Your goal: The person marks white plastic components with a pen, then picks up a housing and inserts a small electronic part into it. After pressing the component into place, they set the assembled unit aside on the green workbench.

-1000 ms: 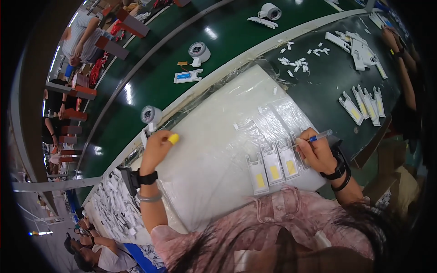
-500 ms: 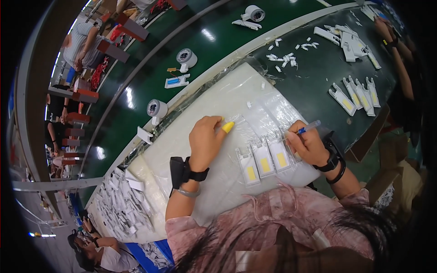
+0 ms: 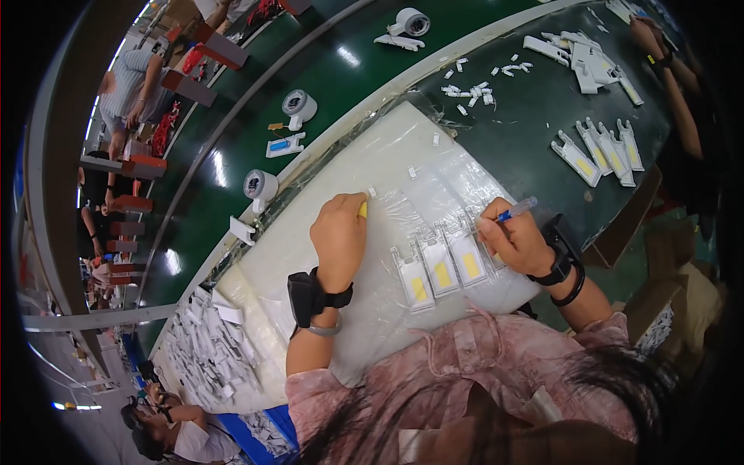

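Note:
My right hand (image 3: 518, 236) is closed around a clear and blue pen (image 3: 521, 208), whose back end sticks out past the knuckles. It rests by a row of flat white plastic housings (image 3: 439, 266) with yellow panels, lying on the plastic-covered white pad (image 3: 372, 294). Further left, my left hand (image 3: 339, 236) is curled with its fingers together, a yellow finger cover (image 3: 363, 209) on one fingertip. A small white part (image 3: 372, 192) sits right at those fingertips; whether they grip it I cannot tell. Two more small white parts (image 3: 412, 173) lie on the pad.
At the right, a dark green tabletop holds loose small parts (image 3: 473, 94), more housings (image 3: 597, 153) and a co-worker's arm (image 3: 674, 85). White pieces (image 3: 213, 353) are heaped at the left. Round white lamp heads (image 3: 260, 186) stand on the green belt (image 3: 232, 139) beyond the pad.
My left hand has turned and drawn its fingers in, and a small white part now shows at its tips. My right hand stays beside the housings with the pen. The whole view has shifted slightly.

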### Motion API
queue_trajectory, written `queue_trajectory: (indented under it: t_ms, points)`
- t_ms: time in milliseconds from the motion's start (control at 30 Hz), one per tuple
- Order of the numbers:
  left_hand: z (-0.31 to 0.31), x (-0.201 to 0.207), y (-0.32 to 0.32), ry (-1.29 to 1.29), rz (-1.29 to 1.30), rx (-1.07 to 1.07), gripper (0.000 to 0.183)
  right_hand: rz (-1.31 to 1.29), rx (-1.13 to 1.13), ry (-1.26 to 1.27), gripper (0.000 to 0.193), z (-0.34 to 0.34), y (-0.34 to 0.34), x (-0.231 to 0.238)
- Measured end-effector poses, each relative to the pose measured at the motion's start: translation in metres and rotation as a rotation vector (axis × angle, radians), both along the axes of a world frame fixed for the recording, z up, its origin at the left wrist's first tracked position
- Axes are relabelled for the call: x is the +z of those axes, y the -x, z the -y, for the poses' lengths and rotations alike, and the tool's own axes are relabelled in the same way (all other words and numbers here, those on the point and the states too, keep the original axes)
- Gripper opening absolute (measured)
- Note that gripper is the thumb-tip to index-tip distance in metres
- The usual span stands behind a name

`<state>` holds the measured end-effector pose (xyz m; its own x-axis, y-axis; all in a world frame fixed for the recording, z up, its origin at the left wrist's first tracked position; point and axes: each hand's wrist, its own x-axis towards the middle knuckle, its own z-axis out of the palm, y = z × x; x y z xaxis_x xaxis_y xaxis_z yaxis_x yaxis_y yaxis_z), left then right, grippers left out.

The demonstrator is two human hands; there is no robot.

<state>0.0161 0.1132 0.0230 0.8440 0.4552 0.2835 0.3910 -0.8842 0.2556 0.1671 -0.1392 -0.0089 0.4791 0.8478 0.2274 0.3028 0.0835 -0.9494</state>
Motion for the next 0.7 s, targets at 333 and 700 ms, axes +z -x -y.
queue_trajectory:
  t_ms: [333, 700]
  points:
    - [0.004, -0.007, -0.013, -0.018, 0.008, 0.018, 0.016, 0.022, -0.003, -0.001, 0.015, 0.001, 0.000, -0.001]
    - [0.003, -0.009, -0.014, -0.260, -0.049, -0.078, 0.015, -0.003, 0.029, -0.014, 0.008, 0.005, 0.001, 0.004]
